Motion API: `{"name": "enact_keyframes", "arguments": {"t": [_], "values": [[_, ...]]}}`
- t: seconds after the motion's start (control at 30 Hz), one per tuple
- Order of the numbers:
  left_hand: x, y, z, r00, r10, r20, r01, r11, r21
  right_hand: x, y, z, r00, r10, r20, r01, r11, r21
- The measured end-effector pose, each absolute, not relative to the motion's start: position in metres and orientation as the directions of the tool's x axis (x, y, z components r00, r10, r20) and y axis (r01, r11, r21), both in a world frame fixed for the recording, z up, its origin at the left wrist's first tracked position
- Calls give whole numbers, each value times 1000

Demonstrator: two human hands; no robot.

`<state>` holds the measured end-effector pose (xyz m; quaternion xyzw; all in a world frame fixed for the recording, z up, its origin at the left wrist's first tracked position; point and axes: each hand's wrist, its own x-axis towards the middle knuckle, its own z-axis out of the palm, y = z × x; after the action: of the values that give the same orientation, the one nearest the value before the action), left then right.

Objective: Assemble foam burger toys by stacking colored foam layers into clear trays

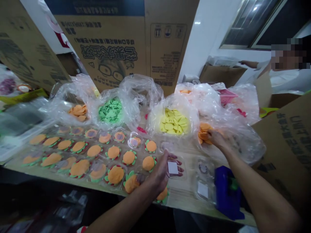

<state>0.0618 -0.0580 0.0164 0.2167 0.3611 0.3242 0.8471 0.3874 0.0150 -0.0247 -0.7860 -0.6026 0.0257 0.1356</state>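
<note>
My left hand [161,171] is around a clear plastic box bearing a white square label [173,168], its fingers seen beside and behind the label. My right hand [217,138] reaches to a clear bag at the right, with fingers closed on orange round pieces [204,132] at its opening. Left of my left hand are rows of clear boxes with burger-shaped fillings, such as an orange-topped burger [116,174] with green and red edges. Some have their lids closed.
Behind the rows lie open bags of green pieces [110,110], yellow pieces [173,121] and orange pieces [79,111]. A blue tape dispenser [227,194] and a labelled clear box [202,190] sit at the right. Large cartons [126,35] stand behind; a person's arm [250,64] shows at far right.
</note>
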Motion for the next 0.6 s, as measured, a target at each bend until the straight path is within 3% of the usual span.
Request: {"name": "enact_keyframes", "arguments": {"t": [0.13, 0.2, 0.27, 0.33, 0.4, 0.53, 0.6], "values": [[71, -53, 10, 512, 721, -468, -411, 683, 604, 382, -12, 4, 284, 955, 86, 899, -234, -371], [76, -52, 9, 555, 697, -454, -425, 707, 566, 359, -31, 19, 239, 969, 53, 827, -175, -533], [80, -52, 8, 608, 666, -433, -444, 737, 509, 322, -48, 32, 162, 987, 3, 642, -103, -760], [82, -53, 7, 618, 664, -421, -482, 743, 464, 280, -63, 41, 43, 998, -49, 483, -63, -874], [80, -54, 6, 601, 673, -432, -521, 739, 427, 241, -74, 44, -67, 998, -10, 501, 25, -865], [67, -55, 6, 548, 677, -491, -560, 733, 386, 200, -68, 38, -193, 965, 175, 767, 260, -586], [57, -54, 9, 512, 677, -529, -566, 729, 385, 200, -45, 34, -224, 958, 182, 776, 288, -562]]}}
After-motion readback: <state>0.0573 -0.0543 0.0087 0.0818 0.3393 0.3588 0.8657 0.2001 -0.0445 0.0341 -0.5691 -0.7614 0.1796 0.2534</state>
